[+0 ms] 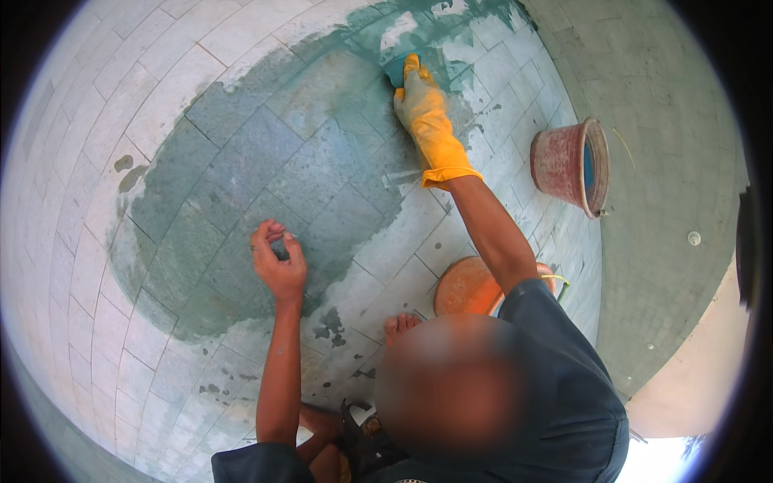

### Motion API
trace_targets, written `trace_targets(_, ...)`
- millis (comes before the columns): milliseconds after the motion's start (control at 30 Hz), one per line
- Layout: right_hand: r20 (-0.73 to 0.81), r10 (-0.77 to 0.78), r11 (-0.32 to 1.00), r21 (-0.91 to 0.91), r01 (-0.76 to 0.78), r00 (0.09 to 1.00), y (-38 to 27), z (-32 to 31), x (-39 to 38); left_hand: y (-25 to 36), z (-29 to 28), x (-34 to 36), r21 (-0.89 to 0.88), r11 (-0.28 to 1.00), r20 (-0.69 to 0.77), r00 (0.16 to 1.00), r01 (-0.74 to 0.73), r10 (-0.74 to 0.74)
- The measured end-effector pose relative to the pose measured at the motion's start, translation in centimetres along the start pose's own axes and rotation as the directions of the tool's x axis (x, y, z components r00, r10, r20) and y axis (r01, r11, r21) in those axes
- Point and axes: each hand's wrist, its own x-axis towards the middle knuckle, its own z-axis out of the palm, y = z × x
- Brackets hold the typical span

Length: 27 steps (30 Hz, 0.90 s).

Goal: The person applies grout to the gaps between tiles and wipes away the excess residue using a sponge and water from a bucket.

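My right hand point(424, 109), in a yellow rubber glove with a greyish smear on its back, is closed on a flat teal piece point(394, 71). Most of that piece is hidden under the fingers, so its exact kind does not show. It presses on the tiles within a patch of green-grey wet film point(241, 177). Over the near part of this patch, my bare left hand point(279, 259) is held with its fingers loosely curled. Its thumb is a little apart from the fingers, and nothing shows between them.
A stained red bucket point(557, 165) with blue inside stands at the right, near the grey-green tiled wall point(668, 145). An orange bucket point(465, 288) is partly hidden behind my right arm. My bare toes point(400, 324) rest on pale tiles beside the wet patch.
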Motion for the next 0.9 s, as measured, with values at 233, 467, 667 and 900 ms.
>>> trace_targets(233, -0.092, -0.174, 0.984, -0.045, 0.171, 0.98, -0.5, 1.5, -3.2, -0.2, 0.2, 0.1, -0.004, 1.0, -0.005, 1.0, -0.01, 0.01)
trace_targets(467, -0.012, -0.281, 0.957, -0.071, 0.28, 0.96, -1.2, 1.6, -6.5, 0.1, 0.3, 0.1, 0.033, 0.999, -0.018, 1.0, -0.021, 0.022)
trace_targets(667, 0.122, -0.5, 0.852, -0.111, 0.512, 0.857, -1.8, 1.3, -11.3, -0.6, -0.2, 0.1, 0.064, 0.997, -0.01, 0.999, -0.05, 0.05)
trace_targets(900, 0.22, -0.331, 0.911, 0.328, 0.25, 0.918, 0.2, -5.4, -9.4, -1.1, -0.8, -0.2, 0.093, 0.993, -0.014, 0.997, -0.071, 0.072)
